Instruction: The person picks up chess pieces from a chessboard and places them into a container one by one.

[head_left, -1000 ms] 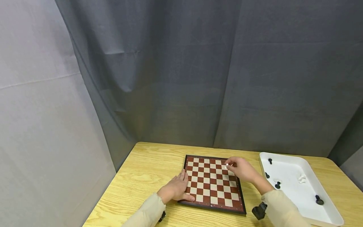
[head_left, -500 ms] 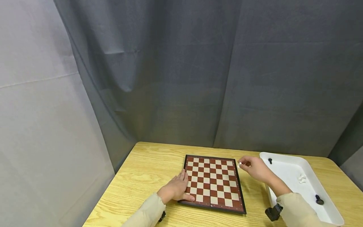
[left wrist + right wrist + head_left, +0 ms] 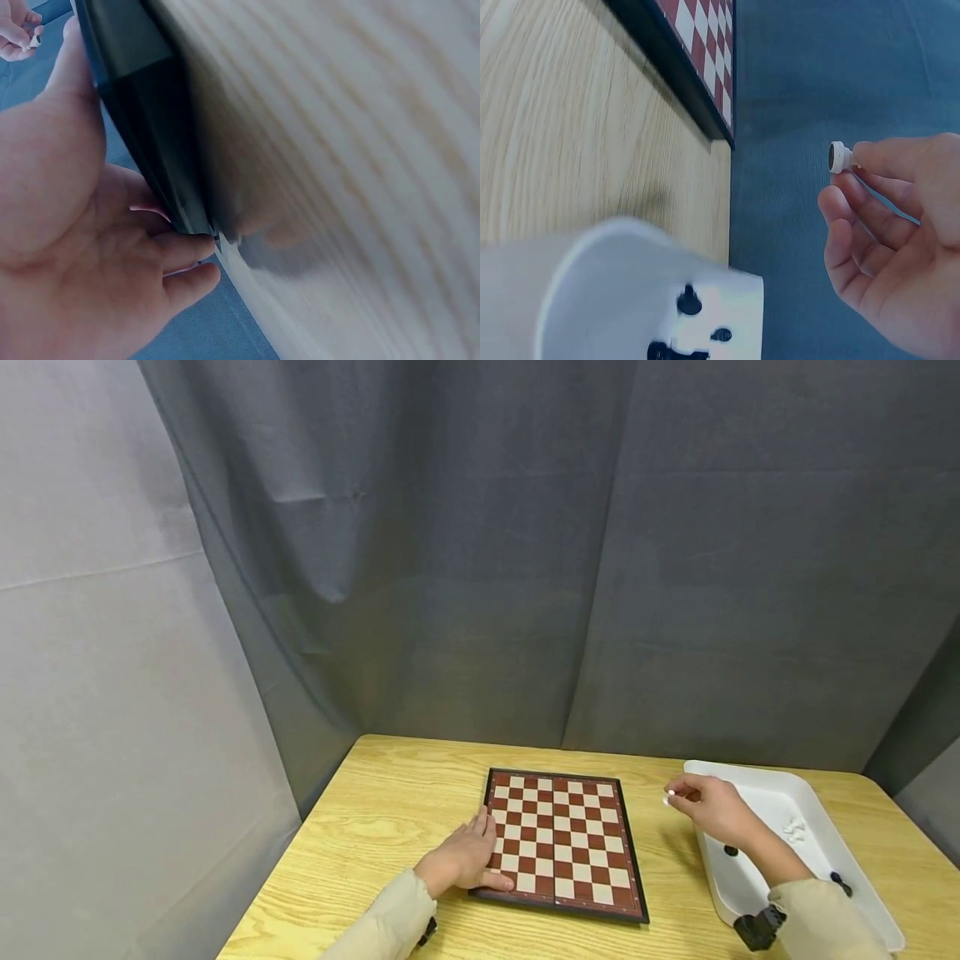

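A folding chessboard (image 3: 588, 847) with red-brown and cream squares and a black frame lies flat on the table. My left hand (image 3: 461, 858) rests along its left edge. The thumb lies over the near left corner, and the fingers extend along the frame. Over the table between the board and the white tray, my right hand (image 3: 718, 810) pinches a small white chess piece (image 3: 838, 157) between thumb and fingertips. In the right wrist view the piece's round base shows a dark underside and faces away from the hand.
On the right stands the white tray (image 3: 742, 897), holding several white pieces (image 3: 795, 831) and black pieces (image 3: 840, 883). The right forearm covers part of it. A grey curtain (image 3: 480, 610) hangs behind the wooden table (image 3: 405, 802).
My right hand has moved right with the white chess piece, from above the board's far right squares to beside the tray's left rim. My left hand has stayed on the board's edge.
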`<state>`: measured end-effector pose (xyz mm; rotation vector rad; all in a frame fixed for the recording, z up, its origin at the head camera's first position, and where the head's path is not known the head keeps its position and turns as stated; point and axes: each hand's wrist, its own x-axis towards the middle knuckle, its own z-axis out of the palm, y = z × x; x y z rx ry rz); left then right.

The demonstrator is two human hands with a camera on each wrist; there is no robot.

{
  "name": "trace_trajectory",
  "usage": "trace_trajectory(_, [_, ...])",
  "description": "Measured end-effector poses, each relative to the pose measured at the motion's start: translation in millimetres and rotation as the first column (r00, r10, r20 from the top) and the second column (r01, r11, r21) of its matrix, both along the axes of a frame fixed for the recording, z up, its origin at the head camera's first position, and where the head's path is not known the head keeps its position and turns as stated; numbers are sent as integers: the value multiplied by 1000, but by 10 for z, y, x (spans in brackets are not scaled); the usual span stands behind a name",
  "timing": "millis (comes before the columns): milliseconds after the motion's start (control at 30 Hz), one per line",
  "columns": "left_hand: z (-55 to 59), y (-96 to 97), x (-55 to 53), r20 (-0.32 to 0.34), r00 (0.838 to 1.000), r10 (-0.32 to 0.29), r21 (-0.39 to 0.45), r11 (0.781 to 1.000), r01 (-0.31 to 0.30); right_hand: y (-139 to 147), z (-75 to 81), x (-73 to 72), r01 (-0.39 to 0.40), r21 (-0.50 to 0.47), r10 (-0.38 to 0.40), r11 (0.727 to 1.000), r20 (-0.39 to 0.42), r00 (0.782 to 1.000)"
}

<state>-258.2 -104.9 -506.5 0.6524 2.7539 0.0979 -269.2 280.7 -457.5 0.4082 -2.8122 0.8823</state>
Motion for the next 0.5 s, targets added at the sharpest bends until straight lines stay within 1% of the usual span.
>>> trace_trajectory(233, [-33, -7, -20, 15, 1000, -2, 6, 1000, 2, 225, -41, 69, 34, -6, -34, 999, 34, 999])
trace_trajectory(400, [-37, -11, -21, 13, 1000, -5, 9, 1000, 4, 370, -53, 79, 60, 15, -60, 998, 52, 997])
trace_trajectory(500, [-27, -10, -21, 9, 1000, -6, 3, 1000, 6, 445, -64, 81, 68, 22, -69, 997, 49, 996])
